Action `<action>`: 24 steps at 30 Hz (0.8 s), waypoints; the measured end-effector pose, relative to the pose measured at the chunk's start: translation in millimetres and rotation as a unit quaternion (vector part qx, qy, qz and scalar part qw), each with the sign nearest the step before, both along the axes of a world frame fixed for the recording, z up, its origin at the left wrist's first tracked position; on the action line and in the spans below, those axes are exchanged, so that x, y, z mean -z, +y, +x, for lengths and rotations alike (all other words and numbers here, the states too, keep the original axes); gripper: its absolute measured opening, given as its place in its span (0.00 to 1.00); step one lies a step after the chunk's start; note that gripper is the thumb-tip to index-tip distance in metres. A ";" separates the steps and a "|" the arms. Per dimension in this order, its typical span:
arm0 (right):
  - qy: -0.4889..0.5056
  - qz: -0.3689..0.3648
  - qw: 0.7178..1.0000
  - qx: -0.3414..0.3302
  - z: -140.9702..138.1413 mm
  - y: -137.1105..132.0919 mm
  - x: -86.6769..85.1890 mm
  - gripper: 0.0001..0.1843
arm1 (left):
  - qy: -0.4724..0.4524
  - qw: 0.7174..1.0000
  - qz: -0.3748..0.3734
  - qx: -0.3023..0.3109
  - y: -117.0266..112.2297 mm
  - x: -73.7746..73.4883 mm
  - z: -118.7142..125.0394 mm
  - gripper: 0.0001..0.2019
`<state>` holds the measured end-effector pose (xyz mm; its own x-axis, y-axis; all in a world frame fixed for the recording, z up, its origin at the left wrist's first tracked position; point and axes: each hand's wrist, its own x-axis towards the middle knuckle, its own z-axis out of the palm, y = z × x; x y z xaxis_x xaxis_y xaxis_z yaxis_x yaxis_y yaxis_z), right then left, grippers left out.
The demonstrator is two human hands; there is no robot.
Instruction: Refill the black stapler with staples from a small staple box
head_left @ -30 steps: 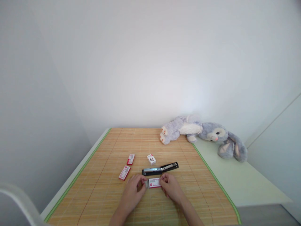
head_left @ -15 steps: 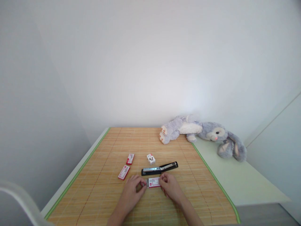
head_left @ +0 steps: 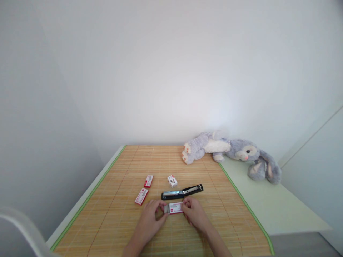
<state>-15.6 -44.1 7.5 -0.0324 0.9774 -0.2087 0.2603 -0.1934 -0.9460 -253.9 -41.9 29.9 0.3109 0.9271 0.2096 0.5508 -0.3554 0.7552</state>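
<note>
A small red-and-white staple box lies between my hands, its grey inner tray sticking out of the left end. My right hand pinches the box at its right end. At the tray, my left hand has its thumb and fingertips on the two sides. What lies inside the tray is too small to make out. Just beyond the box, a black stapler lies opened out flat, showing its metal magazine.
Two more red-and-white boxes, a nearer one and a farther one, lie to the left. Behind the stapler is a small white box. A grey plush rabbit lies along the back right of the bamboo mat.
The grey tray has slid farther out to the left from the box. My left thumb and fingers have parted slightly around it; my right hand has stayed at the box.
</note>
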 end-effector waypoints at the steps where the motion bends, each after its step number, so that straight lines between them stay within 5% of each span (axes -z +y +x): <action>1: -0.001 0.000 1.000 0.000 -0.1 -0.1 -0.2 0.10 | -0.008 1.000 -0.005 -0.001 0.7 1.6 -0.1 0.15; 5: -0.009 0.002 1.000 0.003 -1.0 -0.4 -1.7 0.10 | -0.031 0.999 -0.028 0.004 3.2 3.2 0.5 0.19; 16: -0.009 0.009 1.000 -0.001 -0.8 0.2 -3.6 0.10 | -0.030 0.999 -0.014 0.031 0.1 -11.4 -0.4 0.07; 24: 0.011 -0.004 1.000 -0.010 0.5 -0.6 -2.2 0.12 | -0.025 0.999 -0.020 0.028 2.6 -1.3 -1.9 0.08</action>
